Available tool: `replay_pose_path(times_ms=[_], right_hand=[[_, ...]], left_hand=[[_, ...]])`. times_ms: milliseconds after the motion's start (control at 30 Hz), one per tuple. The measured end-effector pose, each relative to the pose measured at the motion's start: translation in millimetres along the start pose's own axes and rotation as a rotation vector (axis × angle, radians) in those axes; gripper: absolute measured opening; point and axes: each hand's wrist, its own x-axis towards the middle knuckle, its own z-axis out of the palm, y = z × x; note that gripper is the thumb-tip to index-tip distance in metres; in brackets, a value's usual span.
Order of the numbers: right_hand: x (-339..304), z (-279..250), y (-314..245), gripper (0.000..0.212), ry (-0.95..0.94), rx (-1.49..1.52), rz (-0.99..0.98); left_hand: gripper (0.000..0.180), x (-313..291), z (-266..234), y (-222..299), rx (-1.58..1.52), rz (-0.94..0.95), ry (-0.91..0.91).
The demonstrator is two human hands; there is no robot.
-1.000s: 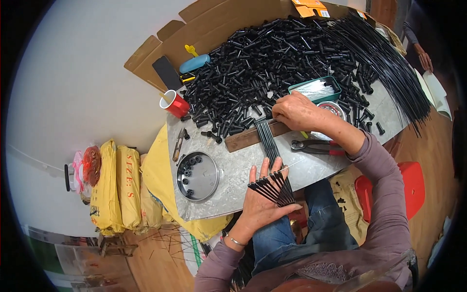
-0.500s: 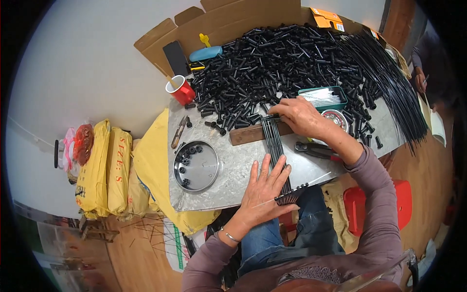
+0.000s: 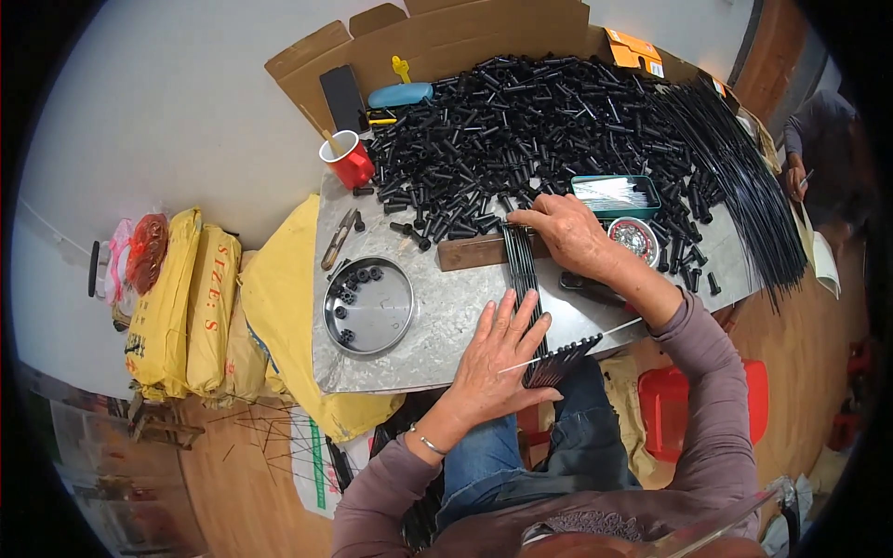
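Head view: black rod tips (image 3: 569, 352) now sit three o'clock of your spread left hand (image 3: 495, 363), likely freeing it; right hand (image 3: 569, 234) curls, hold unclear.

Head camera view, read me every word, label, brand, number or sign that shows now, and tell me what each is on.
Middle yellow sack: large reddish print, legible, but I don't copy printed wording.
Left yellow sack: dark marks, too small to read.
Orange carton: pale label, too small to read.
White sheet with a green band: any print is too blurred to read.
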Motion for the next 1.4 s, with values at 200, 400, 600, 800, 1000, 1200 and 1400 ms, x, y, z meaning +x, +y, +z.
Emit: replay_pose_path(times_ms=[200,400,600,800,1000,1200,1400], right_hand=[[0.2,1.0,1.6,0.031,-0.024,0.001,-0.030],[-4.2,7.0,0.4,0.031,0.054,0.009,-0.002],[-4.9,12.9,0.5,0.030,0.111,0.018,0.029],[3.2,0.4,1.2,0.030,0.058,0.050,-0.035],[3.7,-0.8,0.9,0.029,0.007,0.117,-0.001],[3.0,2.7,6.1,0.023,0.021,0.211,0.026],[2.6,1.4,5.4,0.024,-0.003,0.267,0.083]], left_hand=[[0.098,-1.9,0.8,-4.4,0.006,0.026,0.022],[0.100,-2.9,0.7,-5.7,-0.051,0.020,0.056],[0.100,-3.5,0.7,-7.0,-0.065,0.026,0.053],[0.098,-2.4,-0.1,-7.0,-0.086,0.031,0.060],[0.097,-3.3,0.9,-7.2,-0.095,-0.002,0.044],[0.097,-3.3,2.4,-8.0,-0.107,-0.012,0.056],[0.098,-4.9,2.8,-9.5,-0.083,-0.013,0.049]])
